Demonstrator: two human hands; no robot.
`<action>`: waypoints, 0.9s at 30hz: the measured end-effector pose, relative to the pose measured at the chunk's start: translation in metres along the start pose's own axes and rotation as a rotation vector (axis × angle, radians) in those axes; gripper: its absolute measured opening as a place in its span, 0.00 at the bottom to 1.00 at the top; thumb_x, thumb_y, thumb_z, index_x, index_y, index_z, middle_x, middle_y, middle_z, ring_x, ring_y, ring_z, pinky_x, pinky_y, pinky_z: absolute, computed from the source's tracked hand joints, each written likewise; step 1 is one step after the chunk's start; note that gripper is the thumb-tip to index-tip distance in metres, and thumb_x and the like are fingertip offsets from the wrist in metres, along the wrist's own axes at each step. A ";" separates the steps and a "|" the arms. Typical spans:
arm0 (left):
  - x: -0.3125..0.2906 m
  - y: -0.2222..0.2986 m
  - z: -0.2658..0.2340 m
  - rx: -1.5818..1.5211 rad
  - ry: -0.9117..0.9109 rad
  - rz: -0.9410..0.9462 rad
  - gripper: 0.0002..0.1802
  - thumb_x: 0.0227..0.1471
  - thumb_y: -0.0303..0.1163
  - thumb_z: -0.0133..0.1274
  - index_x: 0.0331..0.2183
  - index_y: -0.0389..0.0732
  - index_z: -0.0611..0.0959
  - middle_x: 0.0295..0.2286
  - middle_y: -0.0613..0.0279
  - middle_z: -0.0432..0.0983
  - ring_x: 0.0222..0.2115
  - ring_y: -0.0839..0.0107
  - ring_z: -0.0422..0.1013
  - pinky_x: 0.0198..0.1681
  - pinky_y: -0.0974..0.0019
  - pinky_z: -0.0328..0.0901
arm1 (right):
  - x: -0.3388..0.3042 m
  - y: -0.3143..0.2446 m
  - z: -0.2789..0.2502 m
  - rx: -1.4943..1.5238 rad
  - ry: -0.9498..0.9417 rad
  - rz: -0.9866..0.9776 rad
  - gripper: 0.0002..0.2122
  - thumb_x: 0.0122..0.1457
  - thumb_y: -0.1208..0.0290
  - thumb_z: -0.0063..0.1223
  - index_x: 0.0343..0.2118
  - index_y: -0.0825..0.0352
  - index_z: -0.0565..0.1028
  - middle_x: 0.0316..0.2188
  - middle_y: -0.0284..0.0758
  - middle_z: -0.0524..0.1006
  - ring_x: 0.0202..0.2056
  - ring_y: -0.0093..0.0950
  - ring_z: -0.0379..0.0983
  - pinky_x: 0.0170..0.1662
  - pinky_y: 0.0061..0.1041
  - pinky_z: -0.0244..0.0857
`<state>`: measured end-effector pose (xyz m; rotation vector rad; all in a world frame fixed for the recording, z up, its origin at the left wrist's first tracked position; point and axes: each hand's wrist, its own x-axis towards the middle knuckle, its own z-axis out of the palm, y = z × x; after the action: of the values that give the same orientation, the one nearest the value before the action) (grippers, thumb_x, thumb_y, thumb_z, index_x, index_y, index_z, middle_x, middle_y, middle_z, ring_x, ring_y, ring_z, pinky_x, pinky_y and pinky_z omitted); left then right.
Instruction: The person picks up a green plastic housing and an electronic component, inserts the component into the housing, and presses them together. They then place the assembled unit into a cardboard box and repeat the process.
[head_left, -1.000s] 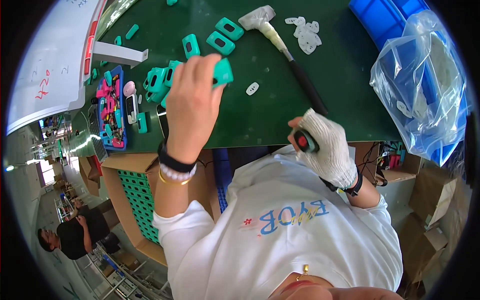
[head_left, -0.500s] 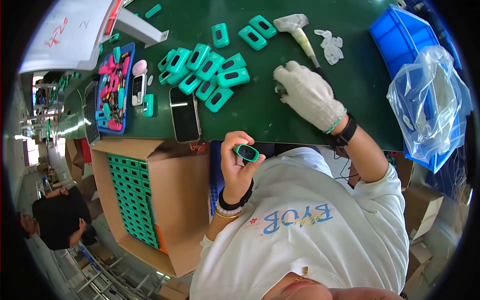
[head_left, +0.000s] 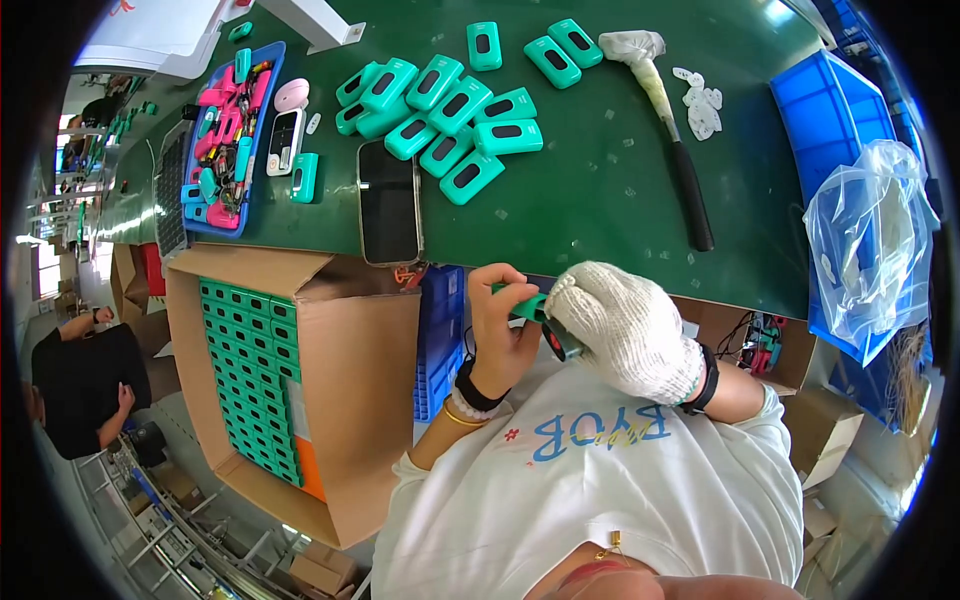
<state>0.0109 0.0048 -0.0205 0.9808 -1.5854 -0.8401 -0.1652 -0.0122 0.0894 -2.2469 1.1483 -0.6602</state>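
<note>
Just in front of the table's near edge, my left hand (head_left: 505, 325) is closed on a small green device (head_left: 531, 307). A dark end of it, with a red spot, faces me. My right hand (head_left: 630, 330), in a white knitted glove, is closed at the device's other side; its fingertips are partly hidden. Several similar green devices (head_left: 462, 106) with dark oval windows lie piled on the green table (head_left: 600, 200). A hammer (head_left: 672, 135) with a wrapped head and black handle rests to the right of the pile.
A phone (head_left: 390, 205) lies by the table's near edge. Left of it is a blue tray (head_left: 270, 95) of pink and green parts. A cardboard box (head_left: 360, 420) holds rows of green devices below. Small clear plastic pieces (head_left: 703, 108) and blue bins (head_left: 815, 110) are at right.
My right hand has come from beside the hammer handle to the green device in my left hand. The device has turned. The whole view has shifted slightly.
</note>
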 end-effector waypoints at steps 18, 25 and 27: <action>-0.003 0.002 0.013 -0.193 -0.035 -0.042 0.28 0.43 0.14 0.60 0.46 0.42 0.68 0.41 0.54 0.59 0.40 0.64 0.62 0.44 0.67 0.62 | -0.031 0.003 0.004 0.010 -0.043 0.123 0.16 0.46 0.76 0.59 0.40 0.62 0.76 0.34 0.36 0.71 0.32 0.36 0.73 0.32 0.33 0.68; -0.007 -0.001 0.018 -0.278 -0.186 -0.083 0.29 0.41 0.11 0.53 0.46 0.41 0.67 0.41 0.53 0.59 0.39 0.65 0.61 0.43 0.67 0.60 | -0.038 0.008 0.003 0.160 -0.102 0.142 0.22 0.41 0.79 0.61 0.44 0.62 0.75 0.34 0.38 0.71 0.31 0.38 0.72 0.32 0.34 0.67; -0.006 -0.002 0.018 -0.196 -0.201 -0.071 0.29 0.41 0.11 0.53 0.46 0.41 0.67 0.41 0.53 0.59 0.39 0.65 0.61 0.43 0.67 0.60 | -0.040 0.007 0.005 0.100 -0.042 0.144 0.23 0.41 0.79 0.61 0.45 0.63 0.74 0.34 0.37 0.71 0.29 0.38 0.72 0.32 0.34 0.67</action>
<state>-0.0055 0.0101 -0.0286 0.8363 -1.6083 -1.1499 -0.1864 0.0189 0.0737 -2.0633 1.2162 -0.5961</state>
